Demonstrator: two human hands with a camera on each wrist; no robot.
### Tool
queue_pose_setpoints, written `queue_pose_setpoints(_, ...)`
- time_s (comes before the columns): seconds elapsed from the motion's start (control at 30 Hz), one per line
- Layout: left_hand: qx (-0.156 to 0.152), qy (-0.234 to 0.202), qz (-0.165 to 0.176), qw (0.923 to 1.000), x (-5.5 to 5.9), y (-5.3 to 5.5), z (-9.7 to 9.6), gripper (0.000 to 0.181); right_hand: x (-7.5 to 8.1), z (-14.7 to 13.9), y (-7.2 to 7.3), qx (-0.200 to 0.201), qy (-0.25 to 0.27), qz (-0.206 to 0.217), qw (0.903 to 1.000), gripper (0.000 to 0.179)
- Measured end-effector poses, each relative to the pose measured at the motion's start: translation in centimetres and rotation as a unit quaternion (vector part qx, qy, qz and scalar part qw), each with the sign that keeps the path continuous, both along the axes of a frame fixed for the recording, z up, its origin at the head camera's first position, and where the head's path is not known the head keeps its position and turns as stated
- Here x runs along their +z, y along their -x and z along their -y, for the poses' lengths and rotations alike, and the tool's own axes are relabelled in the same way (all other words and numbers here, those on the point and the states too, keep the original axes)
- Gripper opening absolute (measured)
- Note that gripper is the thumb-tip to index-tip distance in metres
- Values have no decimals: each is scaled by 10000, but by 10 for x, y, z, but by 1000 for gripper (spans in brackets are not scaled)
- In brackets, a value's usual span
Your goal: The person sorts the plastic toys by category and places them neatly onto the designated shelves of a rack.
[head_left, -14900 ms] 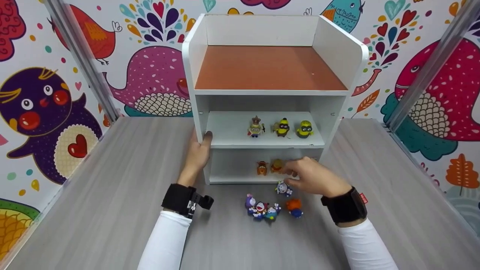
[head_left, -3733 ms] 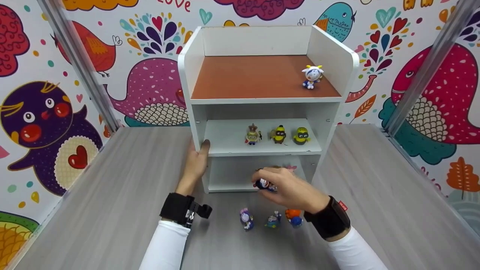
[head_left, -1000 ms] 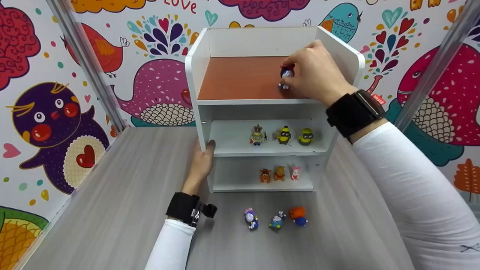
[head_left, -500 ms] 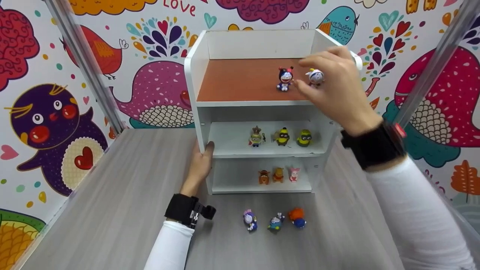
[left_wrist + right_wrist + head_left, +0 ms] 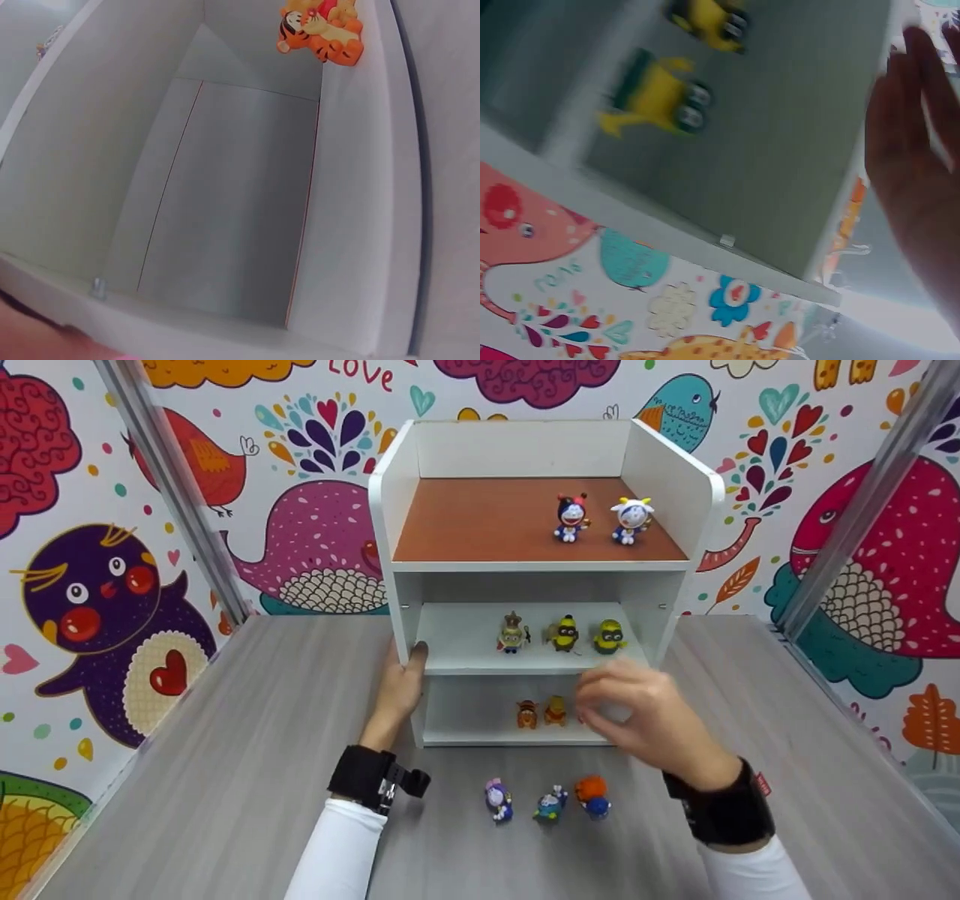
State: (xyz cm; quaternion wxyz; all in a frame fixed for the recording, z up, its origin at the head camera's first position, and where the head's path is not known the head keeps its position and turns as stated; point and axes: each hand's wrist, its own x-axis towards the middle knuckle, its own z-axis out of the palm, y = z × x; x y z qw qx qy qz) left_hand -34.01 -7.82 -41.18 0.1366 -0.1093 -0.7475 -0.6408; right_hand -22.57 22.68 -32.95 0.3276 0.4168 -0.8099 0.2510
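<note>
My left hand (image 5: pixel 397 686) grips the left side panel of the white shelf unit (image 5: pixel 540 566), thumb at the front edge, other fingers hidden. My right hand (image 5: pixel 637 712), fingers loosely curved and holding nothing, is in the air before the bottom shelf. It hides the pink piglet figurine. A figurine in a black-and-red hood (image 5: pixel 571 519) and one in a white horned hood (image 5: pixel 632 520) stand on the brown top. On the table in front lie a purple-hooded figurine (image 5: pixel 498 801), a blue-green figurine (image 5: pixel 551 804) and an orange-and-blue figurine (image 5: pixel 592 796).
Three yellow minion figurines, among them a crowned one (image 5: pixel 512 634), stand on the middle shelf. Below them are a tiger figurine (image 5: pixel 321 34) and a bear figurine (image 5: pixel 555 711). Patterned walls with metal posts (image 5: pixel 847 502) enclose the grey table (image 5: pixel 285 720).
Both hooded figurines have come onto the top, the black-and-red one last. My right hand has let go of it and moved down to the bottom shelf. My left hand has kept its grip.
</note>
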Motion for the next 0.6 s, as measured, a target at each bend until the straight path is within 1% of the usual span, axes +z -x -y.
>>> queue_pose_setpoints(0.07, -2, -19, -17, 10000, 0, 0, 0, 61, -13, 0, 3, 226, -417, 495, 9976, 15)
queue_pose_setpoints(0.1, 17, -25, -21, 10000, -1, -1, 1, 61, -18, 1, 4, 270, -558, 718, 9955, 15)
queue_pose_setpoints(0.2, 12, -47, -51, 10000, 0, -1, 0, 61, -25, 1, 6, 283, -854, 1373, 9864, 13)
queue_pose_setpoints(0.3, -9, -35, -21, 10000, 0, -1, 0, 61, -31, 3, 7, 187, -1237, 1946, 9729, 17)
queue_pose_setpoints(0.37, -36, -36, -29, 10000, 0, -1, 0, 60, -35, 6, 8, 37, -1625, 2368, 9579, 24)
queue_pose_setpoints(0.4, -53, -42, -51, 10000, 0, -1, 0, 60, -38, 7, 9, -59, -1847, 2599, 9478, 28)
queue_pose_setpoints(0.47, -58, -59, -93, 9999, 0, -1, 0, 59, -45, 11, 11, -261, -2282, 3072, 9235, 38)
queue_pose_setpoints(0.53, -64, -84, -130, 9999, 1, -1, -1, 59, -51, 15, 12, -490, -2596, 3551, 8967, 48)
queue_pose_setpoints(0.57, -76, -95, -140, 9998, 1, -1, -1, 59, -55, 17, 12, -622, -2695, 3729, 8857, 51)
queue_pose_setpoints(0.6, -87, -89, -140, 9998, 1, -2, -1, 59, -58, 19, 12, -770, -2763, 3854, 8770, 51)
